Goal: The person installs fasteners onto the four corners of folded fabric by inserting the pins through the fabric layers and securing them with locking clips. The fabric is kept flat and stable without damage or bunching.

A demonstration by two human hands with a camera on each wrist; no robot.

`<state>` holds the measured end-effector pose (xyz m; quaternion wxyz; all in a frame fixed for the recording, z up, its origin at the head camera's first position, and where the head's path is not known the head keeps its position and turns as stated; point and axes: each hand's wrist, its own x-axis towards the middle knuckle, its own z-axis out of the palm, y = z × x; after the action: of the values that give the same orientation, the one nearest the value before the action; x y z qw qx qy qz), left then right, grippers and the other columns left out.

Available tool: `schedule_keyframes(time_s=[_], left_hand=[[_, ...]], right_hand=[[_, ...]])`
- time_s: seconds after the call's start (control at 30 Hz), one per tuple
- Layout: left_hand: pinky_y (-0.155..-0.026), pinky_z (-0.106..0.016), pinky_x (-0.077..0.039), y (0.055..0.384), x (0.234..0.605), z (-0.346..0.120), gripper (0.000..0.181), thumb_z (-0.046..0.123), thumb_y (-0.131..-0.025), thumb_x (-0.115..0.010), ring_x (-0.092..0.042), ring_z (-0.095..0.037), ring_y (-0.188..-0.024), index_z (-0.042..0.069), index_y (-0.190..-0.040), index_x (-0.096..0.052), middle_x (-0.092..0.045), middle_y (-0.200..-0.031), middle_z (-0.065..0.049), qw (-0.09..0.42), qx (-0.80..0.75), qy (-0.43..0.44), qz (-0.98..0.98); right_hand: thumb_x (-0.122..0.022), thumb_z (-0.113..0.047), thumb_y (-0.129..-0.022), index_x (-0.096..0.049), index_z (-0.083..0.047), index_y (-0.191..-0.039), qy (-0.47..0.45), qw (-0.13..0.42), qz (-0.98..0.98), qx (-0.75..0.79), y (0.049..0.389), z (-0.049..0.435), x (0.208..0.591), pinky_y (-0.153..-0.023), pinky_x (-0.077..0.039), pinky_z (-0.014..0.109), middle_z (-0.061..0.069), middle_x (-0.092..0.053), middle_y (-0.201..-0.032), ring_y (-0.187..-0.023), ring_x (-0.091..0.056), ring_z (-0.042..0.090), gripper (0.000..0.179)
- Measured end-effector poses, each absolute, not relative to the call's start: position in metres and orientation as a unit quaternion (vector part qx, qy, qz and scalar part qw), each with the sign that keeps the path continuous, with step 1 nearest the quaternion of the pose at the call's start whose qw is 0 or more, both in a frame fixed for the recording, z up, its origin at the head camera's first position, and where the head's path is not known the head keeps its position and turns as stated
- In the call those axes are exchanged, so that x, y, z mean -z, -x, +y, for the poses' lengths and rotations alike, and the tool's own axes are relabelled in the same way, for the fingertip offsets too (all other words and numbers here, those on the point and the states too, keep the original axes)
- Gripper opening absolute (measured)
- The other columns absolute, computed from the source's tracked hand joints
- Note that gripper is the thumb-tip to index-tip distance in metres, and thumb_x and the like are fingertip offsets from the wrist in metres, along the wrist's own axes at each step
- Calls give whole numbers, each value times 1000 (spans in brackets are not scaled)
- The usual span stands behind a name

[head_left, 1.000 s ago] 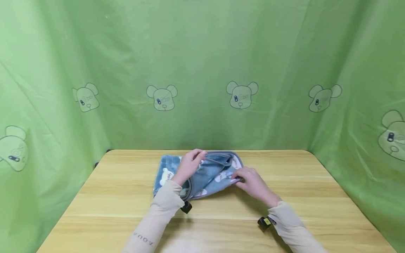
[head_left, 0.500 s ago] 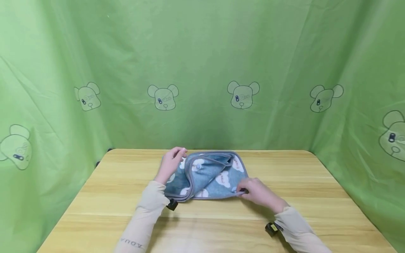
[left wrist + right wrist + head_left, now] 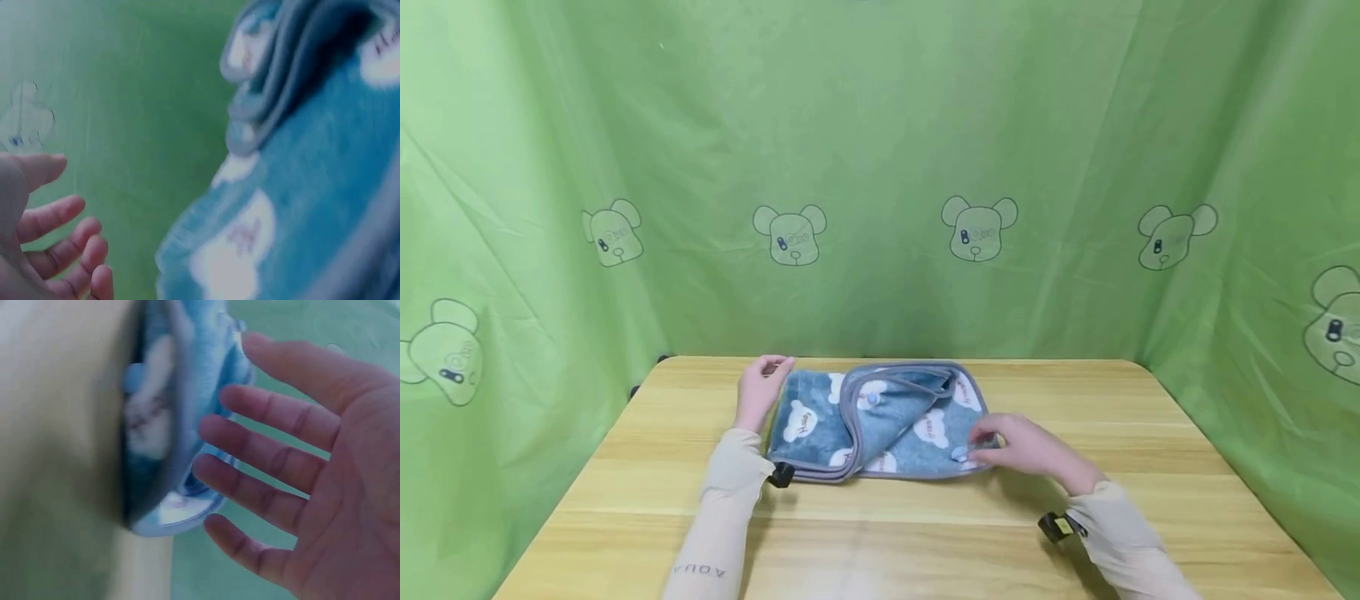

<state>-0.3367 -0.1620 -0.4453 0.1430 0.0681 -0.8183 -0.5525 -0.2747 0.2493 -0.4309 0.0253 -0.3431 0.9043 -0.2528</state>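
A folded blue fleece blanket (image 3: pixel 816 417) with white bear prints, grey piping and light-blue snap buttons lies at the table's far middle. Its upper layer is turned back in a loose diagonal fold. Just off the left edge is my left hand (image 3: pixel 762 390); in the left wrist view its fingers (image 3: pixel 56 219) are relaxed, apart from the cloth, and hold nothing. My right hand (image 3: pixel 1022 444) is over the front right corner. The right wrist view shows its fingers (image 3: pixel 262 469) spread, with nothing pinched; whether a fingertip touches the blanket I cannot tell.
The wooden table (image 3: pixel 880 550) has rounded far corners. Green curtains (image 3: pixel 880 167) printed with bear heads hang behind it and at both sides. A small black camera (image 3: pixel 1057 527) sits at the right wrist, another camera (image 3: pixel 781 475) at the left.
My left hand has moved left, off the blanket to beside its edge. My right hand drew the front right corner outward and down, then let it go; the blanket now lies flatter there.
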Motion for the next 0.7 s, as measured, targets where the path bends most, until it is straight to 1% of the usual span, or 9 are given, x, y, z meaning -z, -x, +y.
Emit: schedule_keyframes(time_s=[0.07, 0.13, 0.27, 0.33, 0.4, 0.43, 0.5, 0.6, 0.7], left_hand=[[-92, -41, -49, 339, 453, -167, 39, 32, -92, -66, -61, -31, -106, 2, -118, -65, -66, -115, -21, 133, 553, -83, -819], [-90, -40, -50, 340, 459, -170, 41, 30, -93, -65, -62, -31, -104, 1, -122, -62, -65, -117, -23, 109, 554, -97, -819], [-78, -33, -55, 339, 468, -172, 48, 25, -94, -63, -64, -29, -97, -3, -131, -54, -61, -123, -27, 56, 565, -116, -815], [-71, -28, -55, 340, 472, -173, 50, 23, -94, -63, -64, -28, -93, -5, -133, -51, -60, -125, -29, 39, 567, -121, -814], [-68, -25, -53, 340, 474, -172, 51, 21, -94, -63, -64, -26, -92, -7, -134, -50, -58, -127, -30, 26, 567, -121, -815], [-68, -24, -52, 340, 474, -172, 50, 21, -93, -64, -63, -25, -93, -6, -134, -51, -58, -128, -30, 21, 564, -123, -817], [-72, -26, -52, 340, 476, -172, 49, 19, -93, -63, -63, -27, -96, -7, -133, -51, -57, -129, -30, 13, 559, -121, -820], [-85, -34, -53, 340, 478, -172, 45, 16, -92, -64, -61, -32, -106, -7, -130, -55, -57, -131, -29, 3, 552, -120, -825], [-95, -42, -50, 341, 481, -172, 43, 12, -91, -64, -59, -38, -114, -8, -128, -56, -57, -131, -29, -13, 550, -115, -827]], right_hand=[[-72, -24, -86, -69, -5, -101, 340, 4, 906, 252, 280, 244, 424, -84, -55, 43, 6, -71, -96, -90, -66, 22, 24], [-72, -23, -87, -68, -5, -107, 332, -19, 909, 253, 286, 237, 419, -87, -54, 45, 8, -71, -101, -94, -65, 24, 28], [-71, -26, -88, -63, -5, -120, 330, -54, 906, 258, 303, 214, 406, -95, -50, 49, 11, -68, -114, -106, -63, 28, 40], [-71, -29, -88, -60, -6, -126, 333, -64, 906, 255, 313, 200, 399, -100, -46, 50, 11, -65, -121, -113, -60, 29, 46], [-70, -32, -89, -56, -6, -132, 338, -66, 905, 251, 325, 185, 392, -105, -42, 51, 13, -62, -128, -120, -56, 30, 53], [-70, -33, -89, -54, -6, -134, 336, -63, 906, 251, 331, 177, 389, -107, -40, 51, 13, -59, -132, -123, -53, 31, 55], [-69, -35, -89, -50, -7, -139, 334, -54, 908, 248, 343, 161, 386, -111, -36, 52, 14, -54, -138, -129, -48, 33, 60], [-69, -35, -89, -45, -7, -143, 332, -34, 912, 237, 363, 138, 384, -115, -30, 53, 15, -48, -145, -136, -41, 35, 65], [-69, -34, -88, -43, -6, -144, 339, -4, 914, 222, 380, 119, 388, -117, -24, 56, 17, -45, -148, -140, -35, 40, 68]])
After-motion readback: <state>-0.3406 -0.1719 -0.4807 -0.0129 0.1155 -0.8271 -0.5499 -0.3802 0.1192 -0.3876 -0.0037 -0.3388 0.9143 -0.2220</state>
